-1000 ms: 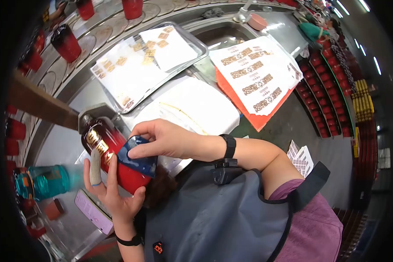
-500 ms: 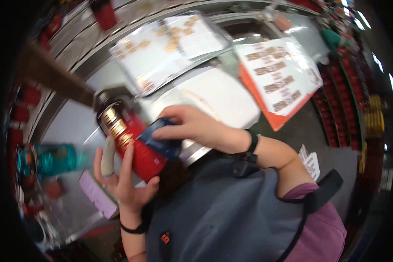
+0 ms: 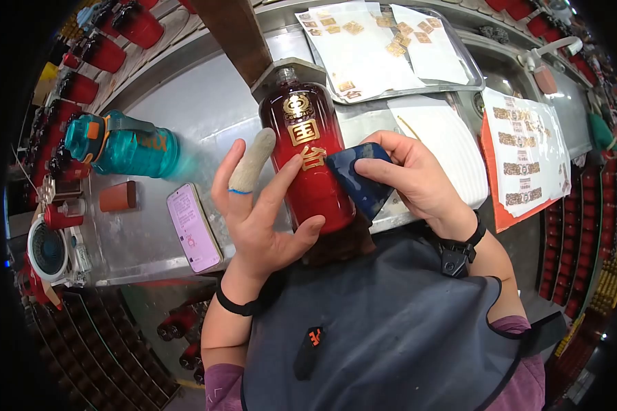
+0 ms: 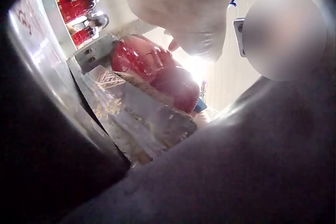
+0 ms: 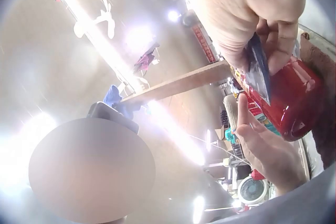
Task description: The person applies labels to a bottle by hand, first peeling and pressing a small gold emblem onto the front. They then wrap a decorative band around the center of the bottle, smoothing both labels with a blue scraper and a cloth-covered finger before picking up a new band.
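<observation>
A red glass bottle [image 3: 315, 198], darker toward its neck, lies on a stand, with gold characters and an emblem along its upper face. My right hand [image 3: 421, 175] pinches a flat dark blue scraper [image 3: 363, 186] between thumb and fingers; its corner overlaps the bottle's right edge beside the lowest gold character. My left hand [image 3: 260, 222] spreads its fingers over the bottle's left side, the index fingertip right at that character. A cloth finger cover [image 3: 257, 161] sits on one left finger. In the left wrist view, the bottle's underside [image 4: 178, 87] rests above the stand's board [image 4: 147, 121].
Left on the metal table are a teal water bottle [image 3: 137, 147], a reddish-brown block [image 3: 118, 196] and a phone [image 3: 194, 229]. A tray [image 3: 469, 65] holds sheets with gold decals. Printed decal sheets [image 3: 521, 164] lie on an orange board at right. A wooden beam [image 3: 233, 34] rises behind the bottle.
The head view has turned, so the bottle and both hands appear farther right and more upright. The scraper now covers less of the bottle's face. Left fingers stay by the gold character.
</observation>
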The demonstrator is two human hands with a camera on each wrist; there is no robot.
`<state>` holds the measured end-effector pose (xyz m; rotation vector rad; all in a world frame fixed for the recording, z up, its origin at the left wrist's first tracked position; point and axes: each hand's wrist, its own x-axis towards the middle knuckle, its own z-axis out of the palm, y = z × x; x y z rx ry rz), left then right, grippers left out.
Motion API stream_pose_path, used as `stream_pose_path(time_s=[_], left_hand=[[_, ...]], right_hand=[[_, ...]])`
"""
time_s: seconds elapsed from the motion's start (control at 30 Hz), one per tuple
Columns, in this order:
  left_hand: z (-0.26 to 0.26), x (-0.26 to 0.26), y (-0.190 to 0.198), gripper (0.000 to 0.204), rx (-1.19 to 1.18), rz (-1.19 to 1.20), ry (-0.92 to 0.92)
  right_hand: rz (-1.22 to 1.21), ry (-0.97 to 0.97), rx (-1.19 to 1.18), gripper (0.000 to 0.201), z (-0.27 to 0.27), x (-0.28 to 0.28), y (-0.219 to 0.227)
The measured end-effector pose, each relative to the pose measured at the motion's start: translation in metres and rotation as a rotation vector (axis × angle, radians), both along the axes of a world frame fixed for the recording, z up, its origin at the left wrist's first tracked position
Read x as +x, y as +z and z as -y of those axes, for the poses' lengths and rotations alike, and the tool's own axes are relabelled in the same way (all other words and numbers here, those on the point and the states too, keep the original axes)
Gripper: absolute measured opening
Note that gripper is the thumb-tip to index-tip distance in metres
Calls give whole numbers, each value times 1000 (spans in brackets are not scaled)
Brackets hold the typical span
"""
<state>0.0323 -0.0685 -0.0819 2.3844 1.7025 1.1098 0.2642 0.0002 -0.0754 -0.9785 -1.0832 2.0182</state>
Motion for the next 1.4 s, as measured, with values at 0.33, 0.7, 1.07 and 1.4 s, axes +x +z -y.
stream_pose_path(time_s=[0.33, 0.7, 1.07, 1.4], left_hand=[[-6, 4, 1, 56, 50, -103, -61], [-1, 4, 0, 54, 45, -83, -87], [-13, -1, 2, 50, 24, -59, -105], [-12, -1, 6, 53, -14, -25, -123]], right_hand=[[-56, 25, -34, 19, -1, -2, 1], [-50, -15, -22, 16, 0, 7, -4], [36, -86, 21, 16, -1, 13, 4], [123, -112, 6, 20, -1, 10, 13]])
